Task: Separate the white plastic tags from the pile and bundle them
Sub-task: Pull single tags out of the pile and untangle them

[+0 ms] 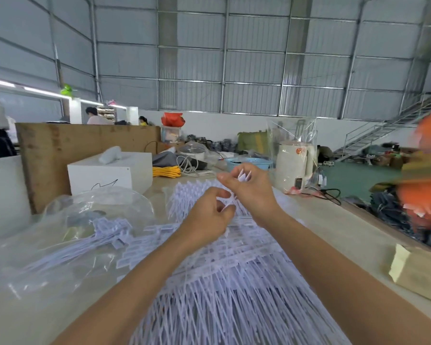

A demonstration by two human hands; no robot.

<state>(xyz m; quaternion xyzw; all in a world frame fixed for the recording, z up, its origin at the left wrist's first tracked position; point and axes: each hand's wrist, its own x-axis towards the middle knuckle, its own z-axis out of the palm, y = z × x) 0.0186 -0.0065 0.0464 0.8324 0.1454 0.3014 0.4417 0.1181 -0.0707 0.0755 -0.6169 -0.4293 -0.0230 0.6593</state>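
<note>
Fingers (224, 192) of the left hand (207, 217) pinch thin tag stems; the right hand (246, 188) clamps 1 small bunch (243, 176). Tags (222, 282) look light, springy, tangle-prone, best gripped near the heads.

This was a factory or warehouse workshop: a tall hall with grey corrugated metal wall panels (254, 58) on a steel frame, and a grey metal staircase (373, 135) rising along the right wall. A long pale workbench (334, 225) carried a great heap of white plastic tags (222, 282), with clear plastic bags (67, 232) at its left edge and a coil of yellow cord (166, 171) toward its far end. Dark piles of goods (388, 205) lay on the green floor (353, 175) beyond the right edge. Two distant workers (95, 116) stood under strip lights (42, 92) at the far left
</note>
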